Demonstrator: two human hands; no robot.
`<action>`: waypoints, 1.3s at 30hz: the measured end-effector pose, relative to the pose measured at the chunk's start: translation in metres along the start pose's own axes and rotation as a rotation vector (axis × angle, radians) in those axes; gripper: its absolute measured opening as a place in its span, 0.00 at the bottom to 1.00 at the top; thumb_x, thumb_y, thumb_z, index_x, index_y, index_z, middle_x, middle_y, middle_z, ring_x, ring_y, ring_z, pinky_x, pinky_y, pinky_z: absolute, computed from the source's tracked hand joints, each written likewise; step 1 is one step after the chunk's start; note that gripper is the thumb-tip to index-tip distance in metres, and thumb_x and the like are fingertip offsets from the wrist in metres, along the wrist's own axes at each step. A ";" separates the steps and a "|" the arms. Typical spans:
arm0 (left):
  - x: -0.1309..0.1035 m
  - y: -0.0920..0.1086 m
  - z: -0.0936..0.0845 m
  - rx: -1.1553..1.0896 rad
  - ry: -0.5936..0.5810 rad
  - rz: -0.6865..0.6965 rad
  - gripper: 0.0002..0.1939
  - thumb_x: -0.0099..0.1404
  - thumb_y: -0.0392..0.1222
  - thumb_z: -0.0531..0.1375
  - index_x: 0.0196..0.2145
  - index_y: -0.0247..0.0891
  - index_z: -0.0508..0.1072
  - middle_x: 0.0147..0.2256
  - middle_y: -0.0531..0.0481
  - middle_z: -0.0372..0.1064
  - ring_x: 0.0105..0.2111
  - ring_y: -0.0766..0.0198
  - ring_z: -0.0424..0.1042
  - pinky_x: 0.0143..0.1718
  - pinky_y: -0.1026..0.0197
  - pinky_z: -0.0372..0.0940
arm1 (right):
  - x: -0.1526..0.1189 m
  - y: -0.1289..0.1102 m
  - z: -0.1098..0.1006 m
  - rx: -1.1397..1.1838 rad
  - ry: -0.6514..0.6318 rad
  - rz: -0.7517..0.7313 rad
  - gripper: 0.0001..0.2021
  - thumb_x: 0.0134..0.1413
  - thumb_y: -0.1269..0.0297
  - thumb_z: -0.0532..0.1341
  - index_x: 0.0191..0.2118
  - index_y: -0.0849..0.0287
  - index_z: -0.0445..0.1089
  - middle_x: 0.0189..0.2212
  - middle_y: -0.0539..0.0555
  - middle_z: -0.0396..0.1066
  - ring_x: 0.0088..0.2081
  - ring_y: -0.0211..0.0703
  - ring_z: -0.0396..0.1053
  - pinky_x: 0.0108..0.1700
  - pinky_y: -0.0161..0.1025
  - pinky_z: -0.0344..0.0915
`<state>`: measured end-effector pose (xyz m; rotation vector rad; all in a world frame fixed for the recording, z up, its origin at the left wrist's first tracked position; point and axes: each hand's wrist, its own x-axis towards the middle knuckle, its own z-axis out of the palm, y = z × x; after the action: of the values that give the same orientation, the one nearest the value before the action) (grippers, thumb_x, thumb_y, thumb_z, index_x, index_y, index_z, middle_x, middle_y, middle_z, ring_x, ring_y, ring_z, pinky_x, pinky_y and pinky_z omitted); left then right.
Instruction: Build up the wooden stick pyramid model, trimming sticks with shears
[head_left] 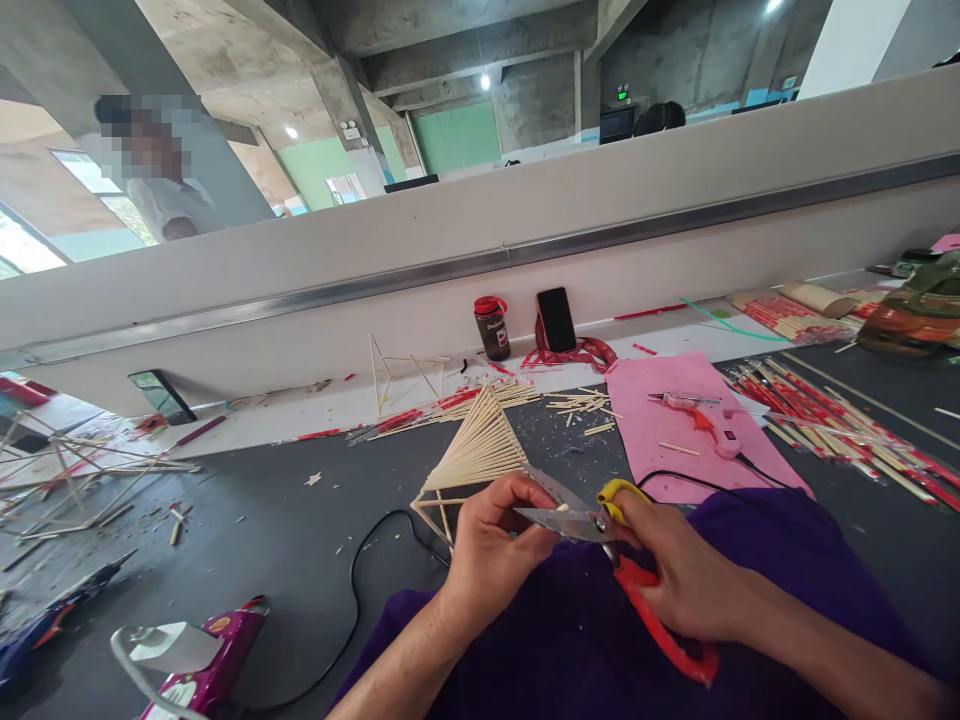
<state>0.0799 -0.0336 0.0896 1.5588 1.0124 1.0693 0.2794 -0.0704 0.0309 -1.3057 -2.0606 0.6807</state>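
My right hand (686,570) is wrapped round the handles of a pair of scissors (577,524) with one yellow and one red loop. The blades are spread and point left, reaching my left hand (487,555). Its thumb and fingers are pinched on a wooden stick (562,508); only a short pale end shows between the blades, the rest being hidden. Just behind my left hand stands a fan-shaped model of wooden sticks (476,445), with many sticks laid side by side. Its lower right part is covered by my hand and the scissors.
A glue gun (724,425) lies on a pink sheet (645,400). Loose cut sticks (581,402), packed sticks (832,420), a bottle (492,328) and a phone (556,320) are behind. At left are a power strip (217,650), a black cable (356,580) and pliers (60,615). A person (169,195) stands beyond the partition.
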 end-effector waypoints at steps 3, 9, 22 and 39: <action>0.002 -0.004 0.002 -0.062 0.010 0.001 0.03 0.48 0.31 0.61 0.23 0.36 0.71 0.22 0.55 0.66 0.20 0.73 0.59 0.20 0.71 0.55 | 0.000 0.001 -0.001 0.058 -0.019 0.018 0.13 0.47 0.73 0.58 0.33 0.53 0.51 0.29 0.46 0.61 0.28 0.38 0.56 0.29 0.35 0.53; 0.002 -0.012 0.004 -0.122 0.005 0.085 0.04 0.48 0.30 0.61 0.24 0.36 0.72 0.22 0.56 0.66 0.20 0.73 0.59 0.21 0.71 0.56 | 0.002 0.002 -0.004 0.036 -0.032 0.048 0.13 0.47 0.72 0.58 0.32 0.53 0.51 0.28 0.46 0.60 0.27 0.38 0.55 0.28 0.36 0.50; 0.003 -0.019 0.004 -0.074 0.032 0.157 0.03 0.52 0.32 0.60 0.26 0.37 0.72 0.24 0.54 0.67 0.23 0.70 0.63 0.23 0.70 0.57 | 0.002 -0.008 -0.017 -0.074 -0.035 0.019 0.22 0.37 0.69 0.67 0.35 0.54 0.52 0.34 0.49 0.60 0.33 0.42 0.56 0.33 0.38 0.53; 0.001 -0.024 0.004 0.150 0.053 0.335 0.04 0.56 0.32 0.60 0.28 0.38 0.74 0.24 0.56 0.68 0.22 0.72 0.63 0.24 0.71 0.58 | 0.004 -0.005 -0.019 -0.026 0.005 -0.025 0.35 0.26 0.65 0.75 0.41 0.55 0.54 0.42 0.53 0.58 0.41 0.47 0.57 0.43 0.43 0.59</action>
<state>0.0812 -0.0291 0.0655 1.8773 0.9028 1.2911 0.2881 -0.0665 0.0484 -1.2923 -2.0846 0.6405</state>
